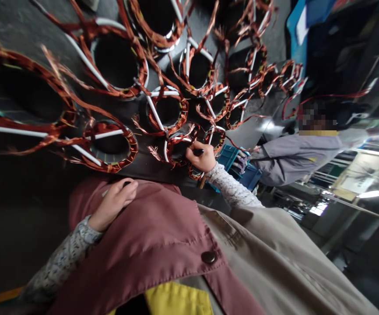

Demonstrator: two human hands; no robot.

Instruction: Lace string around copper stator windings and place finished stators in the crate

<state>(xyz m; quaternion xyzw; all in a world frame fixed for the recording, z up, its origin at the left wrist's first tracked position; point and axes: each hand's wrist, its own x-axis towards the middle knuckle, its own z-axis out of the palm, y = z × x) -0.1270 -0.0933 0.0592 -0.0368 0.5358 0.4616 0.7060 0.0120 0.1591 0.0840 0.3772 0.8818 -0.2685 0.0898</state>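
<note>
My right hand (202,157) is closed in a fist at the near edge of the group of wound stators. A dark rounded end (198,152) shows at its fingers; what it belongs to I cannot make out. Close beside the fist is a small stator (179,139) with copper windings, white sleeving and frayed wire ends. Against the front of my maroon jacket (150,218) rests my left hand (119,199), its fingers curled together. Something dark shows at those fingers, too small to name. A larger stator (132,151) lies just beyond the left hand.
Several more copper-wound stators (140,65) stand close together on the dark table (8,22), with loose leads sticking out. A blue crate (227,157) sits beyond my right wrist. Another person in a grey jacket (284,155) is at the right, near workshop equipment.
</note>
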